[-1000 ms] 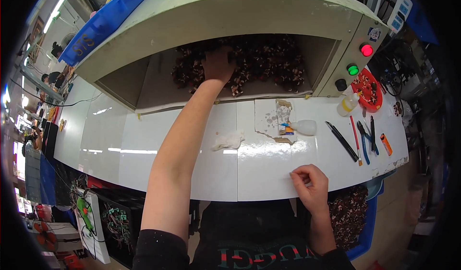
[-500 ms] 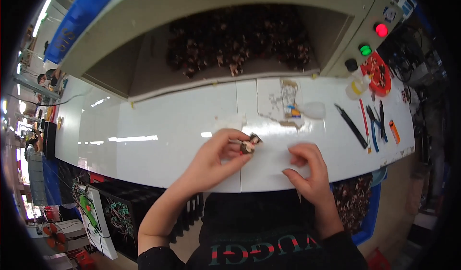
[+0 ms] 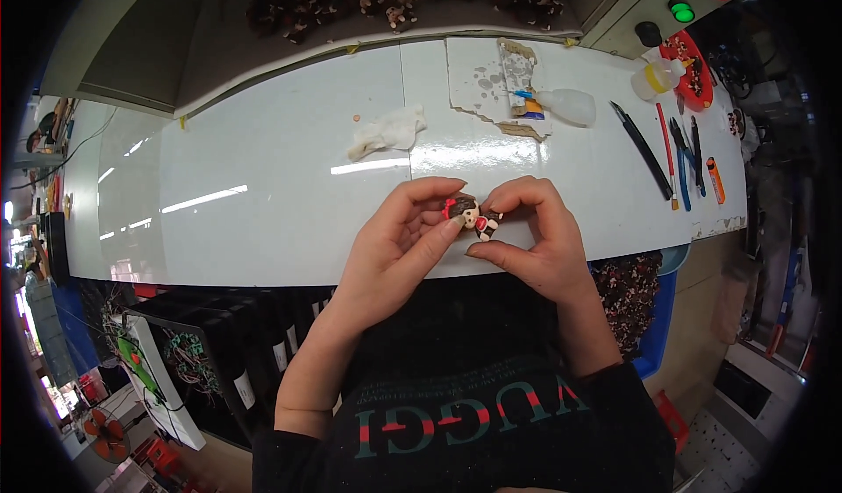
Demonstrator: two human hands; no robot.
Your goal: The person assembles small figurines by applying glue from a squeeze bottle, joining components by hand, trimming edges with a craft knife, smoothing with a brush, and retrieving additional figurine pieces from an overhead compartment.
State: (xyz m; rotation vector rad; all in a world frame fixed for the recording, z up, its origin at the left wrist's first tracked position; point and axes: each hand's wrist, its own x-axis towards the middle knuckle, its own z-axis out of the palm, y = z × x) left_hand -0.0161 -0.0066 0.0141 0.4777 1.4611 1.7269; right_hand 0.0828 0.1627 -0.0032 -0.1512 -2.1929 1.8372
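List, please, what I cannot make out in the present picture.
All in the head view:
- Small figurine: part of its head is hidden by the thumb of the left hand.
- Right hand: its contact with the figurine is too small to judge.
- Heap of figurines: cut off by the upper edge.
- Blue bin: partly hidden by the white table.
- Red tray: contents too small.

The head camera, left of a side-by-side fisheye pair, is looking down from the wearer's head at the nearby left hand (image 3: 386,249) and right hand (image 3: 551,246). It is facing across the table (image 3: 272,239), framing the cabinet (image 3: 136,50) at the top, and is bending straight edges toward the dark rim.
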